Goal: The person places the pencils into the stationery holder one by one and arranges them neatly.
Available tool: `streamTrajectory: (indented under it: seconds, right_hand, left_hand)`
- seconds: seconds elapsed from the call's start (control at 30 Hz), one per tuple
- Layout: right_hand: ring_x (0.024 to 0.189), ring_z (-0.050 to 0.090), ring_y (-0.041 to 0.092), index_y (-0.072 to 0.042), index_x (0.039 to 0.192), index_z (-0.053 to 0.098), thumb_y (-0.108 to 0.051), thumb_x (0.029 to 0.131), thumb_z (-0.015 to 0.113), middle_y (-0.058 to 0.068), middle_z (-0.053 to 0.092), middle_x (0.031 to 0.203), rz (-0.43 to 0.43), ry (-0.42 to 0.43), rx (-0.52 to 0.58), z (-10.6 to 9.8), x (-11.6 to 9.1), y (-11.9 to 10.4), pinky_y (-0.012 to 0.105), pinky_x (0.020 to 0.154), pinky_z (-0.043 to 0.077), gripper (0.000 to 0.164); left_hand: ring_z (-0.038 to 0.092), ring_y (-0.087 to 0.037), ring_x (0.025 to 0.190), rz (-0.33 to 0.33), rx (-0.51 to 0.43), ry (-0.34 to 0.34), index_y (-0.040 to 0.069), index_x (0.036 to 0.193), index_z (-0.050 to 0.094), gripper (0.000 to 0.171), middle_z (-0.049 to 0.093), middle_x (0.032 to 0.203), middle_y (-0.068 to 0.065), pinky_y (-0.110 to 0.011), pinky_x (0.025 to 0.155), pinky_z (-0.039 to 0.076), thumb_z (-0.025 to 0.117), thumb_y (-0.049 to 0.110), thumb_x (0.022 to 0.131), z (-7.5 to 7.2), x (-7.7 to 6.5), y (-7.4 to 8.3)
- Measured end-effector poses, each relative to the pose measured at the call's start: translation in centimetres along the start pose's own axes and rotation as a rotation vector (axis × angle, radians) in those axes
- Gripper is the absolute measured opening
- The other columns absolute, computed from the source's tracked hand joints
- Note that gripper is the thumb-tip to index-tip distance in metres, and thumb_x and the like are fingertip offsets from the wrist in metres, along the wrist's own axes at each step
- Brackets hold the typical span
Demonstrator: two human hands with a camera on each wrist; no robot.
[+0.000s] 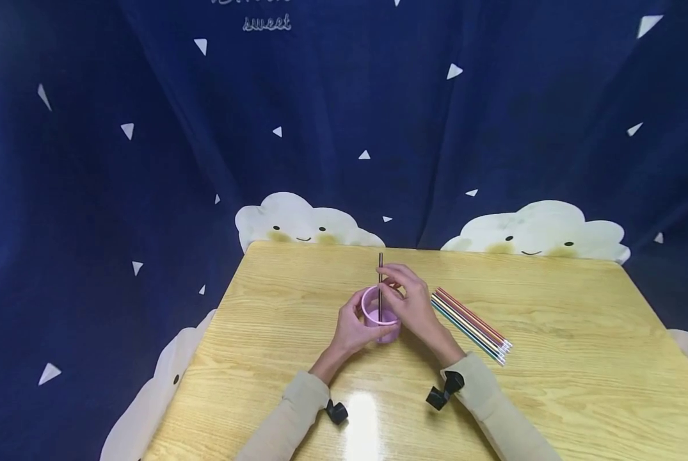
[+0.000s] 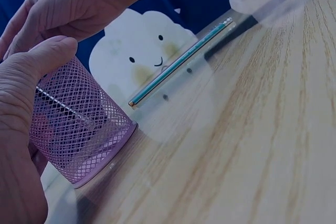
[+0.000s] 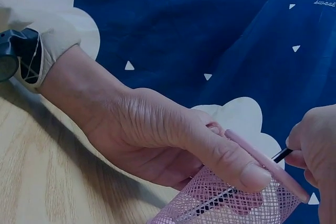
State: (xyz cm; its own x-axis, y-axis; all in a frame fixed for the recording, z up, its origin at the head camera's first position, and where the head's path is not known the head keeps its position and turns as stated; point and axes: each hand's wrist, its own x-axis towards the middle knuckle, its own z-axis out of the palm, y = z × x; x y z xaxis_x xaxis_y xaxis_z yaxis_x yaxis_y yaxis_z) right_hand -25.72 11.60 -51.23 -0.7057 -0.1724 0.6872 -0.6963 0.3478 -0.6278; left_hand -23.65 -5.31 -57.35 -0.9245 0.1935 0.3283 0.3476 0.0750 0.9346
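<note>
A pink mesh pencil cup (image 1: 387, 334) stands upright on the table, and my left hand (image 1: 352, 326) grips it round the side, thumb at the front. Its fine mesh wall (image 2: 86, 124) shows in the left wrist view. A black pencil (image 1: 381, 259) stands almost upright with its lower part inside the cup. My right hand (image 1: 417, 306) pinches this pencil above the rim; in the right wrist view those fingers (image 3: 320, 150) are at the right edge. Through the mesh, the pencil's lower end appears close to the cup's bottom.
Several coloured pencils (image 1: 472, 325) lie side by side, slanted, right of the cup beyond my right forearm. The wooden table (image 1: 574, 358) ends at a dark blue curtain (image 1: 344, 115) with clouds and white triangles. A small black device is strapped to each wrist.
</note>
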Motion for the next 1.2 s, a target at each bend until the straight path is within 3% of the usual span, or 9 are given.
streamTrajectory:
  seconds: [0.27, 0.53, 0.83, 1.07, 1.2]
  right_hand:
    - [0.09, 0.072, 0.023, -0.002, 0.122, 0.075, 0.007, 0.089, 0.077, 0.011, 0.071, 0.123, 0.006, -0.013, -0.024, -0.2, -0.1, -0.3, 0.038, 0.075, 0.064, 0.034]
    - [0.091, 0.073, 0.024, 0.0, 0.122, 0.074, 0.008, 0.089, 0.076, 0.013, 0.071, 0.123, -0.01, -0.064, -0.022, 0.3, -0.1, -0.2, 0.04, 0.081, 0.064, 0.033]
    - [0.092, 0.072, 0.026, 0.0, 0.122, 0.073, 0.01, 0.087, 0.077, 0.015, 0.071, 0.12, -0.017, -0.051, -0.037, 0.7, -0.4, 0.5, 0.044, 0.08, 0.064, 0.037]
    - [0.104, 0.069, 0.03, -0.002, 0.123, 0.074, 0.004, 0.088, 0.078, 0.014, 0.072, 0.12, 0.023, -0.076, -0.093, 0.5, -0.4, 0.6, 0.047, 0.093, 0.059, 0.035]
    - [0.113, 0.063, 0.032, -0.003, 0.126, 0.073, -0.001, 0.091, 0.077, 0.014, 0.071, 0.125, 0.063, -0.112, -0.134, 0.3, -0.5, 0.6, 0.048, 0.101, 0.051, 0.035]
  left_hand:
    - [0.065, -0.038, 0.121, -0.006, -0.002, 0.001, 0.009, 0.141, 0.06, 0.083, 0.068, 0.132, -0.008, -0.05, 0.103, 0.056, 0.099, 0.016, 0.068, 0.1, -0.1, -0.2]
    - [0.065, -0.022, 0.119, -0.003, -0.014, 0.002, 0.011, 0.141, 0.061, 0.082, 0.069, 0.132, -0.004, -0.044, 0.103, 0.057, 0.099, 0.015, 0.068, -0.1, -0.2, -0.1]
    - [0.065, -0.02, 0.119, -0.013, 0.002, -0.003, 0.011, 0.141, 0.06, 0.083, 0.068, 0.132, -0.004, -0.042, 0.103, 0.057, 0.099, 0.015, 0.068, -0.4, -0.1, 0.0]
    - [0.066, -0.03, 0.118, -0.005, -0.014, 0.0, 0.005, 0.14, 0.06, 0.082, 0.068, 0.131, -0.012, -0.047, 0.103, 0.057, 0.098, 0.009, 0.067, -0.2, 0.0, 0.1]
    - [0.066, -0.028, 0.118, -0.013, -0.001, -0.006, 0.006, 0.141, 0.06, 0.083, 0.068, 0.131, -0.011, -0.045, 0.102, 0.057, 0.098, 0.011, 0.068, -0.1, 0.0, 0.0]
